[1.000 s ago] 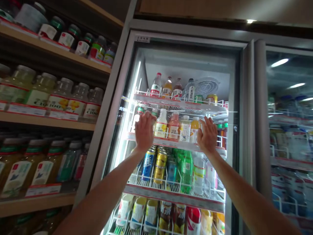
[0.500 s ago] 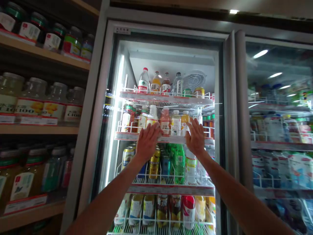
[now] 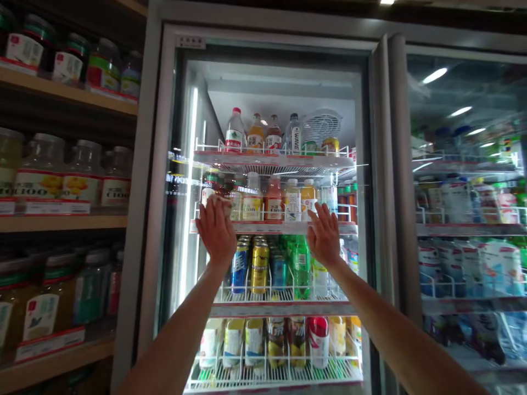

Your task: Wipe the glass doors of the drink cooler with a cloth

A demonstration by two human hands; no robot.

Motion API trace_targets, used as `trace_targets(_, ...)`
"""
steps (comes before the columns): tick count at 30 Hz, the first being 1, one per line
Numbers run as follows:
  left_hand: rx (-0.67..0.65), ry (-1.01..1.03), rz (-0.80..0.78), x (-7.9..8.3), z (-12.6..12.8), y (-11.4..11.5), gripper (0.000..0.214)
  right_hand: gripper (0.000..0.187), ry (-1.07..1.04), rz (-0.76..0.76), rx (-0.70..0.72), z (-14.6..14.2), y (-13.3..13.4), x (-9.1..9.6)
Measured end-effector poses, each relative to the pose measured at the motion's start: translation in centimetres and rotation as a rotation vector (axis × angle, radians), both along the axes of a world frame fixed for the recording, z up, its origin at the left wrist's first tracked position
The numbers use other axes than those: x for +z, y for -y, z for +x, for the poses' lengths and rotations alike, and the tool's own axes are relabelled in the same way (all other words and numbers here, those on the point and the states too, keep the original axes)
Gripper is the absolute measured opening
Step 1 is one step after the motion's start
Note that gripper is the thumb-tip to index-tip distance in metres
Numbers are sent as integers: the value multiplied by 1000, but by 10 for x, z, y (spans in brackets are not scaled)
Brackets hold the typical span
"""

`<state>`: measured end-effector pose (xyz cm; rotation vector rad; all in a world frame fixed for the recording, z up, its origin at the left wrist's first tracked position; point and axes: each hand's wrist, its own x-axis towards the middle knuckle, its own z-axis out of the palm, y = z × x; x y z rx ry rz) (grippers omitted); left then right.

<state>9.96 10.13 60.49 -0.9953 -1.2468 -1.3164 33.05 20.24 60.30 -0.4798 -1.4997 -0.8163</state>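
My left hand (image 3: 216, 233) is raised to the glass door (image 3: 263, 74) of a lit drinks fridge. Under its fingers is a pale, crumpled cloth (image 3: 224, 204), pressed against the pane and mostly covered by the hand. Further right, my right hand (image 3: 324, 235) has its fingers spread at the glass and holds nothing. Behind the pane, a shelf with a bottle of orange drink (image 3: 308, 197) and a bottle with a reddish label (image 3: 274, 200) shows between the hands. Lower down stand a gold can (image 3: 259, 266) and a green bottle (image 3: 301, 269).
Wooden shelves (image 3: 61, 221) with bottled drinks stand at the left, beside the fridge's metal frame (image 3: 142, 181). A second glass-doored fridge (image 3: 465, 230) full of drinks is at the right, past a vertical door handle (image 3: 398, 181).
My left hand has slid left across the glass with the cloth. My right hand stays at about the same part of the pane. The view has shifted slightly.
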Motion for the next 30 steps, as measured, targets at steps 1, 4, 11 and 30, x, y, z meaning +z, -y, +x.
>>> trace_targets(1,4,-61,-24,-3,4,-1,53,45,-7,-3,1,0,0,-1)
trace_targets(4,2,-397,-169,-17,17,-6,53,47,-9,-12,9,0,0,-3)
trace_targets(11,51,-167,-10,-24,23,-10,53,46,-5,-39,-6,-1,2,-10)
trace_targets(30,31,-383,-176,-64,22,-9,56,44,17,-46,71,3,1,-14)
